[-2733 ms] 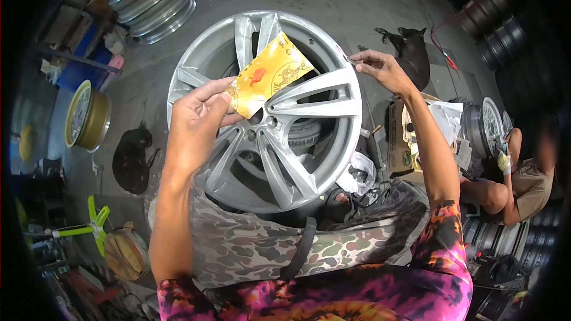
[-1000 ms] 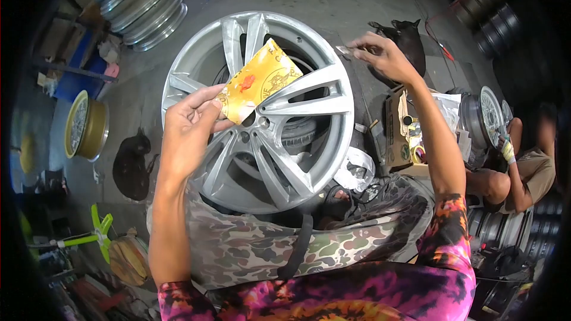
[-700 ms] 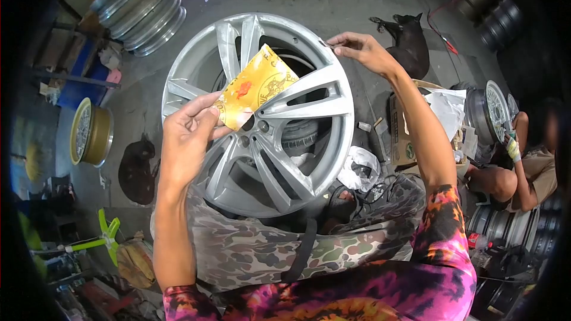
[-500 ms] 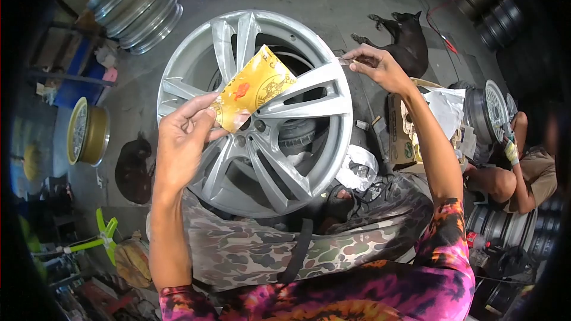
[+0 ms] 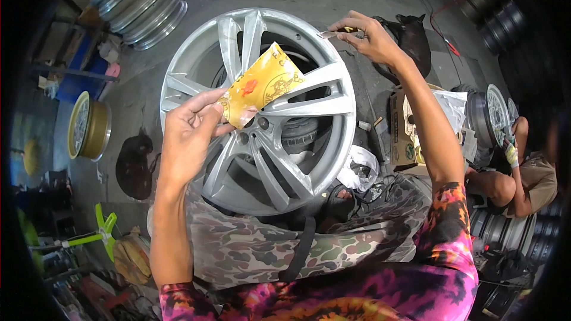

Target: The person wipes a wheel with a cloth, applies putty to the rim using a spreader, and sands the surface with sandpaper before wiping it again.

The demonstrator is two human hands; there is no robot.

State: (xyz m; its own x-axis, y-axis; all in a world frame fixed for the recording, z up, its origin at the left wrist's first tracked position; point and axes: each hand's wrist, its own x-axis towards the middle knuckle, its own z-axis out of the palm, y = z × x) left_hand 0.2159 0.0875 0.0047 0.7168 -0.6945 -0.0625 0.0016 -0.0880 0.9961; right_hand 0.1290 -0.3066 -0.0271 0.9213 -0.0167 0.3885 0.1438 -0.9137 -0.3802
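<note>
A silver multi-spoke alloy wheel (image 5: 324, 106) lies face up before my knees, with pale grey patches on its spokes and rim. Between thumb and fingers, my left hand (image 5: 191, 128) pinches a yellow printed sheet (image 5: 270, 86) above the hub. A dab of orange-red paste (image 5: 249, 87) sits on that sheet, and a pinkish smear shows near my thumb. My right hand (image 5: 375, 41) grips a small putty knife (image 5: 326, 34), its blade at the wheel's upper right edge. Part of the knife's handle is hidden by my fingers.
Dark dogs lie on the floor at right (image 5: 414, 41) and left (image 5: 135, 166). An open cardboard box (image 5: 402, 134) stands right of the wheel. Stacked rims (image 5: 143, 9) and a gold wheel (image 5: 89, 126) are at left. Another person (image 5: 523, 184) sits at far right.
My right hand and the putty knife have moved up and left along the wheel's edge. The yellow sheet in my left hand has shifted slightly right.
</note>
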